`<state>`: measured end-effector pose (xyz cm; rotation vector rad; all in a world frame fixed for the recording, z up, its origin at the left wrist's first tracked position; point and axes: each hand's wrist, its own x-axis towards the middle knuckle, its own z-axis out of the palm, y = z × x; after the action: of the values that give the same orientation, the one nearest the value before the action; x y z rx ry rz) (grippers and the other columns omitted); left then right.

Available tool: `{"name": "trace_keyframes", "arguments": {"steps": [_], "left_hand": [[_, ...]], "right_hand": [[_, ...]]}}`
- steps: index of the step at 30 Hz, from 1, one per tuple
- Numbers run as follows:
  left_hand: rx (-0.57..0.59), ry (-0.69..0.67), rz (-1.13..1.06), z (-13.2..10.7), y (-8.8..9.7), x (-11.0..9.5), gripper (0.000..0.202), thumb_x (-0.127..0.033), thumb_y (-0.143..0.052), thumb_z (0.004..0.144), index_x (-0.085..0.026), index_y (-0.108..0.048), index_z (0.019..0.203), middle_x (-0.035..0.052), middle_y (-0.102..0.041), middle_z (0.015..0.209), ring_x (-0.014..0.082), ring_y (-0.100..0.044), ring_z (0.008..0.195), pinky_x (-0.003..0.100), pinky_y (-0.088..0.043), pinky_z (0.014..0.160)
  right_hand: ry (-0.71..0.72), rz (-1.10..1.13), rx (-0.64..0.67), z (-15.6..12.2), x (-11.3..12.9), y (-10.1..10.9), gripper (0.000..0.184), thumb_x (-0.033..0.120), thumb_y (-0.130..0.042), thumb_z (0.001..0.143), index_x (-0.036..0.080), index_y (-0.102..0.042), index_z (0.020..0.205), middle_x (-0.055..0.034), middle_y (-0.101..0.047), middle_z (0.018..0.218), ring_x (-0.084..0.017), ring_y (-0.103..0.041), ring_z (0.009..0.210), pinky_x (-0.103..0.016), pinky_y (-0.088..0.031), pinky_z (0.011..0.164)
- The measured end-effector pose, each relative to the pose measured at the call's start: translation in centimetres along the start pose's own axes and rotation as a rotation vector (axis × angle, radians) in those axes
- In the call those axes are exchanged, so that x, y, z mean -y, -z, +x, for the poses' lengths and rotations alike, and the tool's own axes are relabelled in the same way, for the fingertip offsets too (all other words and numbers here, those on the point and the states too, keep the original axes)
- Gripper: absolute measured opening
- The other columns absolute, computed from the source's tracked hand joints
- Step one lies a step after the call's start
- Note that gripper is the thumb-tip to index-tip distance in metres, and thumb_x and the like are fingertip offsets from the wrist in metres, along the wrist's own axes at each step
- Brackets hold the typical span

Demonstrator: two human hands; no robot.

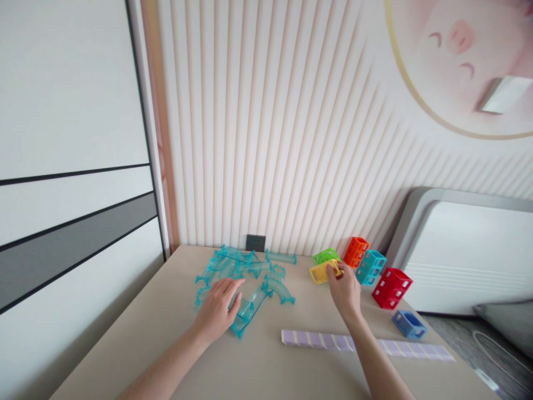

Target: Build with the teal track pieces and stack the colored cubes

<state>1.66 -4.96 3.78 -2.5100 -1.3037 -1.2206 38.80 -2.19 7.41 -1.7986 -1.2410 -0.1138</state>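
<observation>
My left hand [220, 307] lies over a spread of clear teal track pieces [250, 305], its fingers stretched out and holding nothing. A curved teal piece [280, 288] rests to the right of that hand. My right hand [345, 286] has its fingers closed on a yellow openwork block [320, 273]. Just behind the yellow block is a green openwork block [326, 255]. Beyond the right hand stand an orange block [356, 251], a teal block [371, 266] and a red block [391, 288], all with square openings.
A blue block [410, 324] sits near the table's right edge. A purple segmented strip [316, 339] lies across the front, partly under my right forearm. Behind the table [175, 311] rise a ribbed wall with a black socket [255, 243] and, to the right, a white headboard [474, 255].
</observation>
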Motion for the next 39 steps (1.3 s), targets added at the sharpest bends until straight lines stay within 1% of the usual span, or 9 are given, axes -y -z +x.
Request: {"name": "trace_keyframes", "arguments": {"steps": [3,7,15,19,22,26,30,34,39], "left_hand": [[0.010,0.002,-0.005,-0.1,-0.1,0.1,0.032,-0.020,-0.046,0.095,-0.025,-0.056,0.124,0.0059,-0.069,0.104,0.0237,-0.066,0.099,0.040,-0.054,0.091],[0.011,0.002,-0.018,0.0,0.0,0.1,0.032,-0.021,-0.047,0.094,-0.026,-0.057,0.124,0.0055,-0.070,0.102,0.0239,-0.067,0.098,0.040,-0.054,0.090],[0.024,0.011,-0.033,0.0,0.2,-0.2,0.031,-0.022,-0.048,0.094,-0.026,-0.058,0.123,0.0054,-0.070,0.103,0.0238,-0.067,0.099,0.039,-0.055,0.089],[0.037,0.020,-0.060,0.0,0.2,-0.2,0.031,-0.022,-0.049,0.095,-0.026,-0.058,0.124,0.0058,-0.070,0.104,0.0237,-0.066,0.100,0.040,-0.054,0.091],[0.022,0.050,-0.133,0.1,0.3,-0.5,0.030,-0.027,-0.050,0.095,-0.025,-0.059,0.125,0.0069,-0.071,0.109,0.0248,-0.066,0.106,0.043,-0.053,0.096],[0.038,0.193,-0.384,0.3,0.6,-1.9,0.041,-0.037,-0.051,0.096,-0.027,-0.054,0.136,0.0096,-0.069,0.122,0.0275,-0.064,0.115,0.045,-0.052,0.099],[0.076,0.352,-0.849,0.4,0.8,-4.0,0.060,-0.053,-0.046,0.097,-0.028,-0.037,0.150,0.0110,-0.068,0.127,0.0285,-0.065,0.116,0.046,-0.053,0.098],[0.062,0.501,-1.257,0.7,0.7,-5.3,0.073,-0.066,-0.048,0.092,-0.030,-0.030,0.153,0.0117,-0.067,0.127,0.0291,-0.067,0.112,0.044,-0.057,0.091],[-0.118,0.730,-1.401,1.0,0.4,-5.1,0.071,-0.061,-0.060,0.088,-0.032,-0.035,0.148,0.0077,-0.066,0.130,0.0273,-0.068,0.109,0.038,-0.059,0.083]], "right_hand": [[-0.053,0.120,0.033,-0.6,0.9,-0.2,0.051,0.059,-0.046,0.079,0.016,-0.063,0.100,-0.0138,-0.071,0.088,-0.027,-0.064,0.072,-0.038,-0.049,0.069],[-0.118,0.305,0.058,-1.3,1.4,-0.5,0.053,0.065,-0.051,0.079,0.016,-0.062,0.096,-0.0125,-0.072,0.085,-0.026,-0.064,0.069,-0.035,-0.049,0.063],[-0.080,0.612,0.073,-2.2,2.7,-0.8,0.062,0.073,-0.060,0.077,0.015,-0.061,0.101,-0.0119,-0.072,0.094,-0.023,-0.065,0.075,-0.033,-0.053,0.064],[-0.051,0.759,0.100,-2.9,3.6,-0.7,0.054,0.066,-0.063,0.081,0.017,-0.058,0.104,-0.0130,-0.070,0.106,-0.023,-0.066,0.087,-0.034,-0.056,0.071],[-0.031,0.908,0.107,-4.0,4.7,-0.8,0.040,0.058,-0.064,0.084,0.020,-0.055,0.094,-0.0127,-0.067,0.118,-0.024,-0.066,0.099,-0.036,-0.056,0.080],[-0.026,1.111,0.135,-7.4,6.6,-1.4,0.030,0.050,-0.062,0.089,0.023,-0.050,0.092,-0.0127,-0.061,0.128,-0.025,-0.063,0.109,-0.038,-0.055,0.086],[0.040,1.198,0.233,-11.6,8.5,-2.1,0.020,0.043,-0.057,0.095,0.025,-0.050,0.096,-0.0121,-0.054,0.137,-0.026,-0.059,0.119,-0.041,-0.054,0.090],[0.247,1.115,0.357,-14.2,9.2,-2.3,0.015,0.038,-0.058,0.095,0.026,-0.051,0.091,-0.0105,-0.056,0.134,-0.027,-0.055,0.126,-0.042,-0.052,0.095],[0.459,0.849,0.577,-14.5,9.1,-1.6,0.005,0.031,-0.057,0.095,0.027,-0.055,0.093,-0.0114,-0.050,0.143,-0.029,-0.045,0.137,-0.047,-0.043,0.108]]}}
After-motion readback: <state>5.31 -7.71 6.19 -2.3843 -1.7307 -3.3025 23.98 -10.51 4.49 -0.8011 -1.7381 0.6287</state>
